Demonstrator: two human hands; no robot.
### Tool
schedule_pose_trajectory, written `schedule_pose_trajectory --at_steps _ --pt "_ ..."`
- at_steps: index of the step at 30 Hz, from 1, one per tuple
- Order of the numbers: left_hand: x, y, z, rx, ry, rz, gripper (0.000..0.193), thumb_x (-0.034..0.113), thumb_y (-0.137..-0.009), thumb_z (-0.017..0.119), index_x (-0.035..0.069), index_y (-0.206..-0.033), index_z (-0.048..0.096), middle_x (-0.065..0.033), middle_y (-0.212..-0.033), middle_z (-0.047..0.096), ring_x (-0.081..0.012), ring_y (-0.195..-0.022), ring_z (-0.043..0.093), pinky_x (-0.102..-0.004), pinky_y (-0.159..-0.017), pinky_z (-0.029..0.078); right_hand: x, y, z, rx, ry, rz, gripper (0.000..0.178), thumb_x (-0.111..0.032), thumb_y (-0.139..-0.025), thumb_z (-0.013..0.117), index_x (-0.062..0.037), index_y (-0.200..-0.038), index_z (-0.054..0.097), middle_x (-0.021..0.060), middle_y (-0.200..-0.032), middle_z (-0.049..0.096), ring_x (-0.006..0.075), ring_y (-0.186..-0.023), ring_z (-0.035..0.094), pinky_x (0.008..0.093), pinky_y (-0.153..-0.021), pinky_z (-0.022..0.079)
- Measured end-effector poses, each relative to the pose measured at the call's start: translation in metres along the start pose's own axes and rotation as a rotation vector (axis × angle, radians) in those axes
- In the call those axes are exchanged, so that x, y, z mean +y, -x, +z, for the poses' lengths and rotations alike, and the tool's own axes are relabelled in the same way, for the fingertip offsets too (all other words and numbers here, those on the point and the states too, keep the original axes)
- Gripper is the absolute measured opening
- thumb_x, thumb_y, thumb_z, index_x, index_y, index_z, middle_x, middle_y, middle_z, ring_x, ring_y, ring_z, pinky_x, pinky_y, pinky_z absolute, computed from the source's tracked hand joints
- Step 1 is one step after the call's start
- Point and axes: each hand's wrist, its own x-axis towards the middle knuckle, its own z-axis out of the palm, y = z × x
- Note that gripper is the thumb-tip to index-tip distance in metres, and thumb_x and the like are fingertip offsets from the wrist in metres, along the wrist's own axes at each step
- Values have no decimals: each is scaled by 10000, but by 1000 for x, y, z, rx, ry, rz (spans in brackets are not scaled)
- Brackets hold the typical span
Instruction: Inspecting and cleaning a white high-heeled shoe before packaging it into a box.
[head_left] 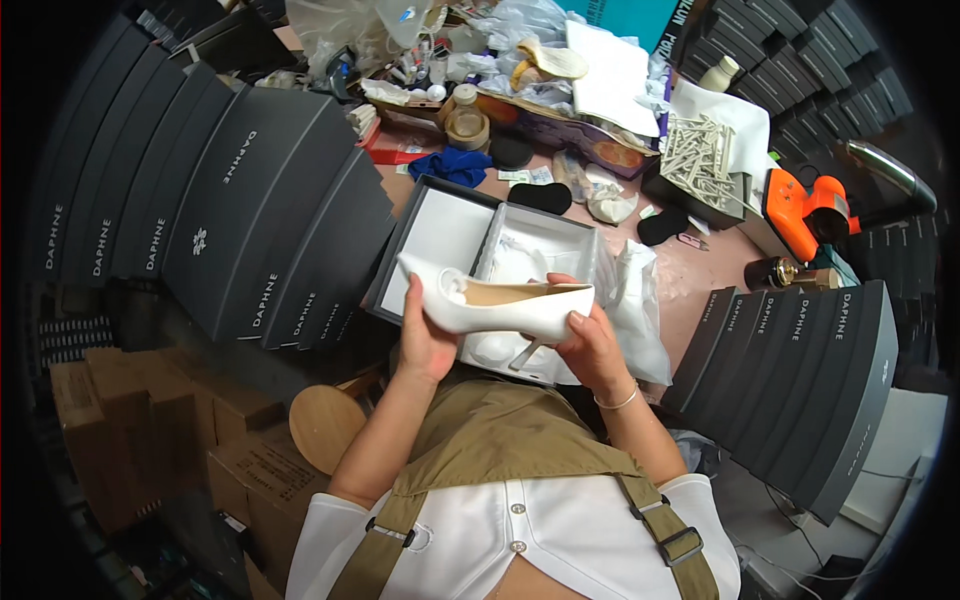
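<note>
Stacks of dark grey boxes (230, 190) fan across the left, and a smaller row (800, 370) leans at the right. Brown cartons (150, 440) sit low on the left beside a round wooden stool (325, 425). Between the stacks lies the pinkish table (700, 275), its far part crowded with plastic bags, white paper, a tape roll (467, 125), a blue cloth (450, 165) and, to the right, an orange heat gun (810, 215). An open box (440, 240) with white lining rests on the near table edge, partly hidden by the shoe (495, 305) held just above it. This white high-heeled shoe lies sideways, toe to the left, heel pointing down. Left hand (425, 335) grips its toe end, fingers curled around the upper. Right hand (590, 345) clasps the heel end, thumb on the side, a thin bracelet on the wrist.
</note>
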Motion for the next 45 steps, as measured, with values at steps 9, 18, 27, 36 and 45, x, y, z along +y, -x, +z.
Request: schedule_pose_trajectory --at_steps 9,18,27,36,45 --pt "4 -1 -9 111 -47 -22 605 587 -877 517 65 -1180 486 -131 -1112 571 -280 -1049 572 -466 -887 470 19 -8 -16 139 -205 141 617 -495 -997 160 -32 -1336 390 183 -1246 541 325 -1130 563 519 -907 493" --pt "10 4 -7 84 -42 -32 635 639 -883 447 79 -1180 489 -104 -1099 571 -251 -1047 572 -445 -874 481 19 -11 -25 138 -213 182 656 -540 -984 198 -22 -1338 390 181 -1241 534 311 -1114 570 494 -849 534" --pt "43 10 9 -349 -231 380 800 744 -842 342 1 -1088 510 -205 -1075 568 -313 -1029 558 -449 -932 433 11 5 -21 -165 375 329 752 -127 -814 658 21 -1441 270 103 -1475 326 195 -1325 342 298 -1082 273" --pt "57 35 47 -800 -714 824 978 864 -740 249 -25 -1030 534 -205 -1010 582 -319 -967 578 -453 -868 456 23 7 -23 -256 -388 295 908 -347 -745 652 16 -1456 219 158 -1547 141 286 -1395 252 408 -1127 218" --pt "40 22 49 -359 -418 179 629 502 -1002 177 1 -1208 498 -113 -1107 586 -173 -1000 551 -304 -912 436 26 14 -33 -186 202 484 558 -279 -948 513 19 -1394 358 95 -1330 476 153 -1219 437 282 -1019 341"
